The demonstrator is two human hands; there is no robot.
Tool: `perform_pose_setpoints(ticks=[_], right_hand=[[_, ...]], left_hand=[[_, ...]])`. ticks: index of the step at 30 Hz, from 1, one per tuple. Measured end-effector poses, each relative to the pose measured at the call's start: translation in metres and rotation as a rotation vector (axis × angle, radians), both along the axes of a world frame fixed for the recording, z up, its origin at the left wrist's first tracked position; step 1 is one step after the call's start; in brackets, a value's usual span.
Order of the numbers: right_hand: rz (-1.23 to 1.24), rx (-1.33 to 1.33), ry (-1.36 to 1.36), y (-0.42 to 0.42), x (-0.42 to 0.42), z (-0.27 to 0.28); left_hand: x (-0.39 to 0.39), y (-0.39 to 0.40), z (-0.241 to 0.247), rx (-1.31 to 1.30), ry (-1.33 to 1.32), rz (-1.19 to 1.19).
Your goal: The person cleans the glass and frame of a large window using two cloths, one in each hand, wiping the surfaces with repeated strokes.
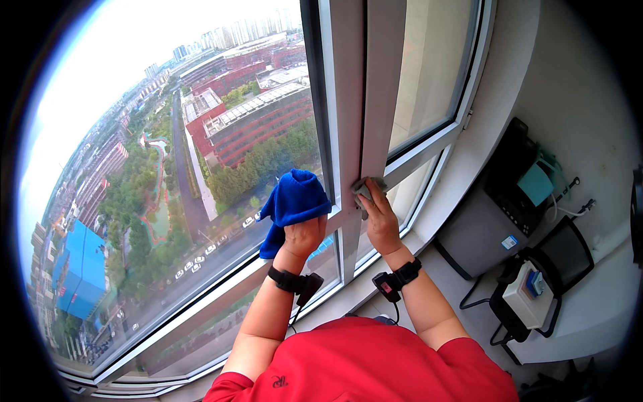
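My left hand (305, 236) is wrapped in a blue cloth (296, 198) and holds it at the lower right corner of the large window pane (251, 166), beside the frame. Most of its fingers are hidden under the cloth. My right hand (382, 216) presses a crumpled grey cloth (362, 190) on the light metal window frame (349, 125), where the upright meets a crossbar. Black straps with small devices and cables sit on both wrists.
Right of the window stand a grey cabinet-like appliance (474, 226) with a teal item (535, 183) on top, and a black chair (565, 256) bearing a white box (522, 296). A low sill (346, 301) runs below the window. Buildings and trees show outside, far below.
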State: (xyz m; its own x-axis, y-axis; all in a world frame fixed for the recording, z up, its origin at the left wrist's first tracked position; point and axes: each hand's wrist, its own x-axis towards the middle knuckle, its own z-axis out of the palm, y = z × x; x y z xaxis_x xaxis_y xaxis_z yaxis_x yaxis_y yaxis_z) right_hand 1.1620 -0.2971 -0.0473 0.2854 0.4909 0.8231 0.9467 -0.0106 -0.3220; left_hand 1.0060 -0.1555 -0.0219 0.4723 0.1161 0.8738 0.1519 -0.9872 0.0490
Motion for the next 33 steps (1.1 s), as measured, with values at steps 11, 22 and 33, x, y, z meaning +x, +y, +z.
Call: perform_pose_setpoints(ticks=[11, 22, 33], right_hand=[[0.030, 0.102, -0.146, -0.006, 0.100, 0.038], [-0.271, 0.040, -0.183, -0.026, 0.268, 0.014], [0.103, 0.005, -0.094, -0.026, 0.221, 0.025]], left_hand=[[0.111, -0.032, 0.011, 0.127, 0.015, 0.034], [0.166, -0.029, -0.039, 0.171, 0.086, 0.560], [0.228, -0.090, 0.038, 0.154, 0.164, 0.232]])
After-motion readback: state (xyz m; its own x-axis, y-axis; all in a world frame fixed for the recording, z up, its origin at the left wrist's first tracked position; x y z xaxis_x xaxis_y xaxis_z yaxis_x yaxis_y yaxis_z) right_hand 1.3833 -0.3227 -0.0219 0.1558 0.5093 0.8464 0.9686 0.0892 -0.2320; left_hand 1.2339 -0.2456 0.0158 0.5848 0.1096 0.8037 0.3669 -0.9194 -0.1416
